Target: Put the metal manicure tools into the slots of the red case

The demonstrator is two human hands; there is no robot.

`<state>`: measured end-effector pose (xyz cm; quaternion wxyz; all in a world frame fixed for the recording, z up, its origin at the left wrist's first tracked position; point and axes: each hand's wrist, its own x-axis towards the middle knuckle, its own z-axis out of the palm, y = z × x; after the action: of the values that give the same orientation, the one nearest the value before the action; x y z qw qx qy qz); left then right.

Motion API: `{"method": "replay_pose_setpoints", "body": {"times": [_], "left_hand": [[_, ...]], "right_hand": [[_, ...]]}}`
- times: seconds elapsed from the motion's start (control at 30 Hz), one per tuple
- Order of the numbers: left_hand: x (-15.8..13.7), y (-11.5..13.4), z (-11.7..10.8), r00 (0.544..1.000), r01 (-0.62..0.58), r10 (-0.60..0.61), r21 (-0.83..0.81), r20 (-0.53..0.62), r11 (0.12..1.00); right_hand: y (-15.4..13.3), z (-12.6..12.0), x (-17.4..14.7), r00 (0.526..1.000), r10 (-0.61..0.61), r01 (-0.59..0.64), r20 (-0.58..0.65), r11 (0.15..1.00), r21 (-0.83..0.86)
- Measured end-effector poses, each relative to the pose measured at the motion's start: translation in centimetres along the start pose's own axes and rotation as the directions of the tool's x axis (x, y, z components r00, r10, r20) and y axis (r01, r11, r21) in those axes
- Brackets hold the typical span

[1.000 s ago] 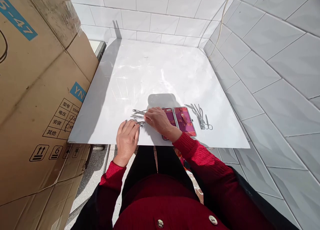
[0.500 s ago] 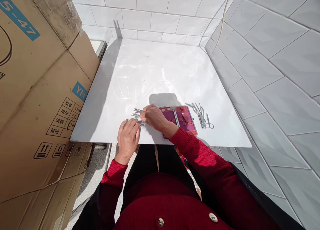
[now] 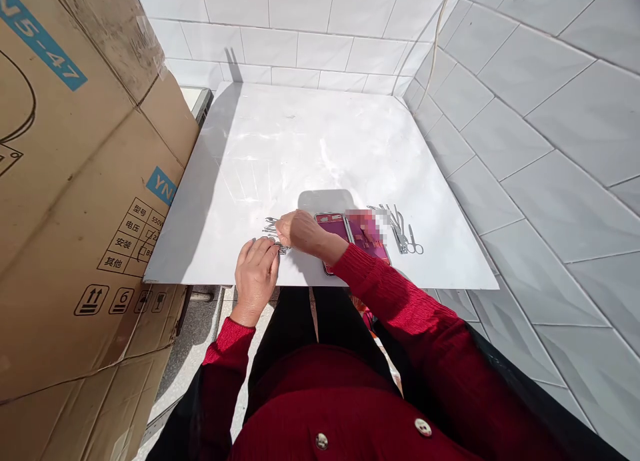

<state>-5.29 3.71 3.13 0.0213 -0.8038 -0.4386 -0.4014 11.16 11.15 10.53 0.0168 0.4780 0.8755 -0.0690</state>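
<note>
My left hand (image 3: pixel 256 274) rests palm down near the table's front edge, its fingers lying slightly curved and its thumb alongside a small metal piece (image 3: pixel 283 250). My right hand (image 3: pixel 309 235) is bent over the loose silver manicure tools (image 3: pixel 270 223), fingertips drawn together; what they pinch, if anything, is hidden. Behind the right wrist lies an open manicure case (image 3: pixel 332 218) with purple lining and red loops, partly covered by the hand and sleeve. Right of the case, more metal tools (image 3: pixel 397 224) are spread beside small scissors (image 3: pixel 415 244).
All of this lies on a white tabletop (image 3: pixel 280 141). A large cardboard box (image 3: pixel 100 181) stands along its left side. Tiled walls (image 3: pixel 530 127) close off the right and the back, and a cable (image 3: pixel 436 34) hangs in the corner.
My right hand has shifted slightly left over the tools. My left hand stays in nearly the same place. The camera view has moved a little.
</note>
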Motion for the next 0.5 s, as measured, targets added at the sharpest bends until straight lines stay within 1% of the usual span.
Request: {"method": "replay_pose_setpoints", "body": {"times": [0.1,0.13,0.2,0.27,0.37,0.43,0.47,0.5], "left_hand": [[0.0,0.0,0.0,1.000,-0.010,0.010,0.008,-0.002,1.000],[0.0,0.0,0.0,1.000,-0.015,0.015,0.010,-0.009,1.000],[0.1,-0.1,0.1,0.999,-0.024,0.024,0.010,-0.023,1.000],[0.1,-0.3,0.2,0.999,-0.028,0.028,0.007,-0.029,1.000],[0.2,-0.5,0.1,0.999,-0.040,0.041,0.010,-0.026,0.999],[0.1,-0.2,-0.1,0.998,-0.057,0.057,0.018,-0.022,0.998],[0.0,0.1,-0.1,0.998,-0.065,0.065,0.015,-0.012,0.998],[-0.1,0.5,-0.1,0.997,-0.074,0.074,0.005,0.005,0.997]], "right_hand": [[0.9,-0.6,-0.7,0.990,0.135,-0.128,-0.035,0.980,0.153],[1.3,-0.7,-1.0,0.981,0.186,-0.171,-0.046,0.958,0.231],[2.2,-0.8,-1.8,0.957,0.280,-0.229,-0.071,0.885,0.404],[3.3,-0.5,-2.7,0.924,0.371,-0.252,-0.096,0.777,0.577],[4.9,0.6,-4.2,0.861,0.502,-0.244,-0.080,0.546,0.802],[5.8,1.4,-5.2,0.835,0.547,-0.199,-0.056,0.396,0.896],[6.1,1.7,-5.8,0.828,0.558,-0.170,-0.055,0.344,0.923],[6.3,1.9,-6.3,0.824,0.563,-0.144,-0.060,0.310,0.940]]}}
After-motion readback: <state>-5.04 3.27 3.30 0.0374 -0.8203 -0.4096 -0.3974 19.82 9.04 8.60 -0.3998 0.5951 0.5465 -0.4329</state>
